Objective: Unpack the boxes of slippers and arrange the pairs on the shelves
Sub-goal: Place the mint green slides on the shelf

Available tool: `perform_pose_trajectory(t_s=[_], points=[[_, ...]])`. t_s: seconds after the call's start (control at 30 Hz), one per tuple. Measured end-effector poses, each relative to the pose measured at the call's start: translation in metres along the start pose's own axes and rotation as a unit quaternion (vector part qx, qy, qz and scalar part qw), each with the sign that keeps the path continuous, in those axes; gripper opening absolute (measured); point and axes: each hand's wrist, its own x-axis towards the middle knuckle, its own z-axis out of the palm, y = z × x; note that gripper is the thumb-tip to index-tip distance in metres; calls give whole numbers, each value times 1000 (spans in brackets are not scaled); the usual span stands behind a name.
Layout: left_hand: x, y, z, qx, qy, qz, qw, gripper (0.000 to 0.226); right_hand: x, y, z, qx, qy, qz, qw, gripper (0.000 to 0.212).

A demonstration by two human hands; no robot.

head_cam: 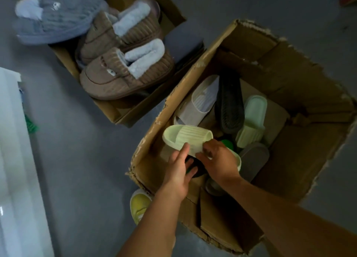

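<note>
Grey floor (81, 160) runs under everything we see, and on it stand two torn cardboard boxes. At the centre of our attention is a pale green slide slipper (188, 137), lifted just above the near box (301, 140). Our right hand (219, 163) has its grip closed on the strap edge of that slipper, thumb and fingers pinching it, while our left hand (178, 171) reaches in beside it with fingers fairly straight, the fingertips touching the slipper's underside rather than wrapping it. Its likely mate, a second pale green slipper (252, 121), stands on end deeper in the same box, next to a dark grey slipper (229, 106) showing its ribbed sole and a light grey slipper (201, 100) leaning on the box wall. Another grey slipper (253, 160) lies just right of our right hand. Further out, the far box (114, 109) is heaped with tan fleece-lined slippers (125, 73) and blue-grey plush ones (58, 22). A white panel (13, 169) edges the left side; whether it is the shelf, we cannot tell. We judge that unpacking is at an early stage, with both boxes well filled. Next, we would need to bring out the matching green slipper, so that the pair goes up together.
</note>
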Motion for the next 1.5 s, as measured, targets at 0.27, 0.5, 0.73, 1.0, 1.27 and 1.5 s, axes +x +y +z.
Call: perform_pose_trajectory(t_s=[0.27, 0.5, 0.73, 1.0, 1.27, 1.5], points=[[7, 0, 34, 41, 42, 51, 997, 59, -27, 2, -20, 70, -3, -49, 996, 19], [32, -9, 32, 125, 35, 56, 990, 55, 30, 84, -71, 48, 116, 151, 981, 30], [52, -14, 23, 131, -13, 59, 990, 53, 84, 135, -81, -247, -231, 165, 927, 59], [39, -7, 22, 127, -22, 74, 989, 40, 34, 123, -97, -236, 118, 66, 962, 28], [19, 9, 24, 135, -26, 90, 986, 64, 1, 80, -118, 83, 230, 133, 961, 12], [-9, 16, 10, 136, -52, 103, 984, 65, 17, 26, -120, 436, 209, 233, 844, 8]])
